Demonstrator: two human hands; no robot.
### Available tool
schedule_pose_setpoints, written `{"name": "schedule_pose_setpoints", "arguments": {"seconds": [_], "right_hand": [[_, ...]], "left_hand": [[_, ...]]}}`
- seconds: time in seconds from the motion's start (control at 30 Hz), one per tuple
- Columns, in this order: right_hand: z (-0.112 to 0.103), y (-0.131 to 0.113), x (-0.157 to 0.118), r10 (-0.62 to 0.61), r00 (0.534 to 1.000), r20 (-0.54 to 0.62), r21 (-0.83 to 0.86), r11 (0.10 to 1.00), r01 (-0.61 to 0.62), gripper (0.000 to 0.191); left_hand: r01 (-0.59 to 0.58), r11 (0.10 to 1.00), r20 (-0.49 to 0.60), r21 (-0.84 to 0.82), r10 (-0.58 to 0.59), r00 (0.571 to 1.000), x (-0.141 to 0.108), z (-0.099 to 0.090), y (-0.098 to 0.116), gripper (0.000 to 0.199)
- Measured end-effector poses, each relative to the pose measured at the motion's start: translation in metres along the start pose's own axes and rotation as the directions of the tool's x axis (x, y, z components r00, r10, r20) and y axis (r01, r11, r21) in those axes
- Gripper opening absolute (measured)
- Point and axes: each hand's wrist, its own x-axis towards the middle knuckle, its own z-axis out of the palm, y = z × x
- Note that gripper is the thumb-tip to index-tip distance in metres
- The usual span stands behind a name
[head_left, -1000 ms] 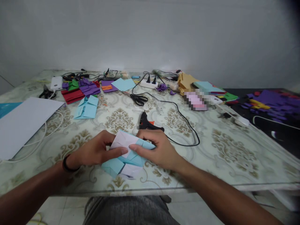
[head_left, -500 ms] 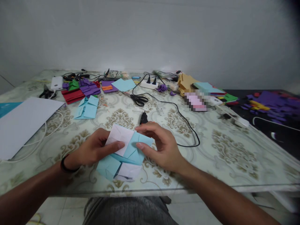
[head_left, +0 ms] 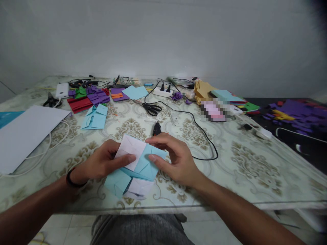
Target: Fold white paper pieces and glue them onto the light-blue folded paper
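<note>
Nearer than the glue gun (head_left: 156, 128), the folded blue-and-white paper (head_left: 143, 166) is pinched by the left hand (head_left: 103, 160) and straddled by the parted right hand (head_left: 177, 160), its panels already creased, flaps seemingly left unflattened.

Landmark: black scissors (head_left: 152, 109) | nearer than scissors: glue gun (head_left: 156, 128), rear portion hidden by right hand (head_left: 176, 158); left hand (head_left: 98, 160), fingertips except thumb's concealed behind folded paper (head_left: 138, 151) | left of scissors: white sheet (head_left: 33, 132), cropped by frame edge | right of scissors: pixelated object (head_left: 214, 110), unidentifiable; farther right, purple scraps (head_left: 296, 110), blurred
</note>
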Motion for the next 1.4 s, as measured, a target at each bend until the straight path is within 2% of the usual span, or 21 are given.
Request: {"name": "schedule_pose_setpoints", "arguments": {"seconds": [0.5,0.87,1.1,1.4], "right_hand": [[-0.0001,0.0,0.0009,0.002,1.0,0.015,-0.018,1.0,-0.001,0.03],[-0.0002,-0.0016,0.0011,0.009,1.0,0.023,-0.021,1.0,-0.008,0.028],[-0.0006,-0.0011,0.0011,0.013,1.0,0.029,-0.026,1.0,-0.012,0.028],[-0.0008,-0.0011,0.0007,0.001,0.999,0.035,-0.021,1.0,-0.001,0.029]], "left_hand": [[-0.016,1.0,0.007,0.001,0.016,1.0,0.0002,0.0004,0.0006,0.037],[-0.032,0.998,0.005,0.059,0.031,0.999,0.0009,-0.0001,0.0013,0.036],[0.002,0.999,0.023,0.045,-0.003,1.0,-0.0001,-0.0001,0.0014,0.039],[-0.007,0.999,0.035,0.05,0.006,0.999,-0.0001,-0.0008,0.0014,0.04]]}}
